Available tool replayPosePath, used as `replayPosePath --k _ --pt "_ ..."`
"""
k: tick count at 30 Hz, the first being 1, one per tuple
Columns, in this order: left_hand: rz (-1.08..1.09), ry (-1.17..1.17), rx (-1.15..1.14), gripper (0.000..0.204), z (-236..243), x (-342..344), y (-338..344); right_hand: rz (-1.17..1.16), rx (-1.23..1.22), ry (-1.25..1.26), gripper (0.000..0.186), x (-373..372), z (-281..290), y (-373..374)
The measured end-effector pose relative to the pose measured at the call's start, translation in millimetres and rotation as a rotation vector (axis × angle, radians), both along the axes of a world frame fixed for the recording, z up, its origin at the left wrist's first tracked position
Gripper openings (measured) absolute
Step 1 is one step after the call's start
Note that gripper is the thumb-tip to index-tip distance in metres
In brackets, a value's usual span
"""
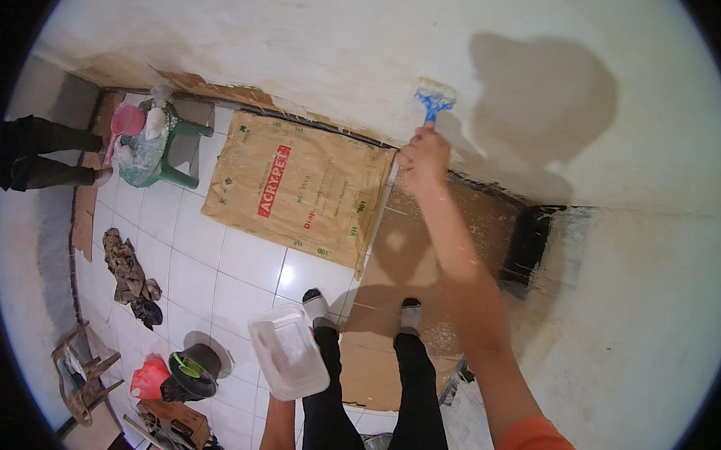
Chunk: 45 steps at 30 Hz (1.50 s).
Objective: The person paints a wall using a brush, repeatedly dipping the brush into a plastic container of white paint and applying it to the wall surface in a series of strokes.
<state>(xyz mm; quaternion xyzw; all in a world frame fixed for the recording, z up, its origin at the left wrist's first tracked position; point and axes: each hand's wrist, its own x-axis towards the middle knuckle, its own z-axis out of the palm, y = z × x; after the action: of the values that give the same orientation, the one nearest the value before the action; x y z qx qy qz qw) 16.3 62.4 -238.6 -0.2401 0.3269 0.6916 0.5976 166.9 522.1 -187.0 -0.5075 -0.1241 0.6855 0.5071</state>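
Note:
My right hand (425, 154) grips the blue handle of a wide, paint-coated brush (434, 95) whose pale bristles are at the white, stained wall (344, 39); my arm reaches up from the lower right. Low in the centre, my left hand (283, 404) holds a white rectangular plastic tub (289, 352) over my legs, its fingers mostly hidden beneath it. Pale residue shows inside the tub. Below the wall lie a printed brown paper sheet (322, 191) and brown cardboard (386, 371) on white floor tiles.
Another person's legs (57, 175) stand at upper left, beside a green plastic stool (182, 173) bearing a pink dipper (128, 120). At lower left are crumpled rags (125, 267), a dark bucket (205, 383), a red bag (149, 373) and a wooden stool (92, 374). A wall (629, 333) bounds the right.

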Motion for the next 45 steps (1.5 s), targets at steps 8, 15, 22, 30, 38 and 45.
replayPosePath --k 8,15,22,30,38,45 --pt "-0.036 0.013 0.193 0.069 54.6 67.3 58.4 -0.012 0.409 0.007 0.029 60.6 151.2 -23.7" --pt "-0.195 0.003 -0.084 0.063 10.9 131.4 35.6 0.076 0.098 -0.13 0.026 90.4 -17.7 -10.2" --pt "-0.22 -0.17 -0.073 0.068 -6.3 151.8 15.7 0.054 0.032 -0.174 0.025 150.7 20.9 -10.5" --pt "-0.176 -0.063 -0.117 0.065 -28.6 144.7 -1.7 -0.009 0.354 -0.191 0.032 197.9 136.3 -37.5" --pt "-0.21 -0.033 -0.103 0.065 4.6 177.7 39.1 -0.009 -0.133 -0.239 0.035 239.8 -62.0 -21.6" --pt "-0.252 -0.021 -0.163 0.064 -6.2 185.5 23.3 -0.033 -0.096 -0.115 0.033 269.6 11.5 -13.7"
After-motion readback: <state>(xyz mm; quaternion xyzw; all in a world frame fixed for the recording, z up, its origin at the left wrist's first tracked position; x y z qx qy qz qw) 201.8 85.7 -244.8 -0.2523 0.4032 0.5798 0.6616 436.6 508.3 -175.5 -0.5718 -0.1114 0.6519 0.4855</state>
